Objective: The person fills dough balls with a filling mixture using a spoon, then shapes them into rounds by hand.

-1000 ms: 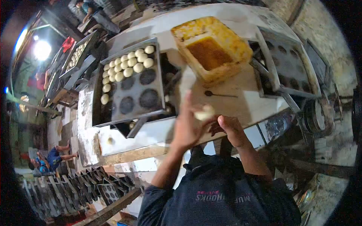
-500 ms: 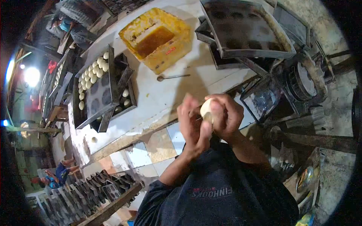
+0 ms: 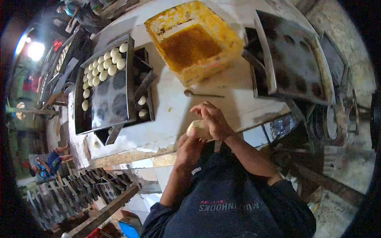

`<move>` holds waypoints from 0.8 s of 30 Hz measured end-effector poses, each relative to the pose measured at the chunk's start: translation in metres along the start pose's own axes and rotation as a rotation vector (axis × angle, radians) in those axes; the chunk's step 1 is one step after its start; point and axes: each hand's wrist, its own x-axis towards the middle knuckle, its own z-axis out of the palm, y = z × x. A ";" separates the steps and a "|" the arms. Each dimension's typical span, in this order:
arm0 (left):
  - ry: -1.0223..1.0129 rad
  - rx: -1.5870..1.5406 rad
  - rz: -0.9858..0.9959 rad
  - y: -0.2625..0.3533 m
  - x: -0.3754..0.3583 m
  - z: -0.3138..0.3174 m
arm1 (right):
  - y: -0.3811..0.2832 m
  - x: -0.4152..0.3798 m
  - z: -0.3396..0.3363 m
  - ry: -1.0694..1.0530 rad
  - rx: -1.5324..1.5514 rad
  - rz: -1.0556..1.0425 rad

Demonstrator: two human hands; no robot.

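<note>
A pale piece of dough [image 3: 200,130] is held between my two hands, just over the near edge of the table. My left hand [image 3: 187,150] is closed around its left side, thumb on top. My right hand [image 3: 215,122] presses its right side, with fingers bent above it. To the left, a dark metal tray [image 3: 107,109] holds rows of pale dough balls [image 3: 104,67] along its back and left side. Ahead stands a yellow plastic tub [image 3: 214,65] with orange-brown matter in it. A spoon [image 3: 202,94] lies between the tub and my hands.
Stacked dark trays [image 3: 297,59] with round hollows stand at the right. Another tray [image 3: 145,101] with dough balls sits under the left one. Many moulds [image 3: 79,194] fill a low rack at lower left. Two people [image 3: 47,164] [image 3: 73,16] are farther off.
My hands have moved left and closed in on the dough; the left hand, earlier raised beside it, now grips it. The view has shifted, so the tub and trays look larger.
</note>
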 end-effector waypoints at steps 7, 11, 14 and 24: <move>-0.015 -0.175 0.134 0.070 0.048 -0.053 | 0.220 0.012 0.029 0.029 -1.258 -0.062; -0.010 -0.022 0.181 0.109 0.071 -0.060 | 0.075 0.069 -0.024 -0.485 -0.460 0.591; 0.050 0.165 0.195 0.120 0.088 -0.069 | 0.025 0.067 -0.052 -0.100 -0.526 -0.025; 0.210 0.154 -0.033 0.111 0.108 -0.072 | 0.055 0.268 -0.100 -0.674 -0.926 -0.043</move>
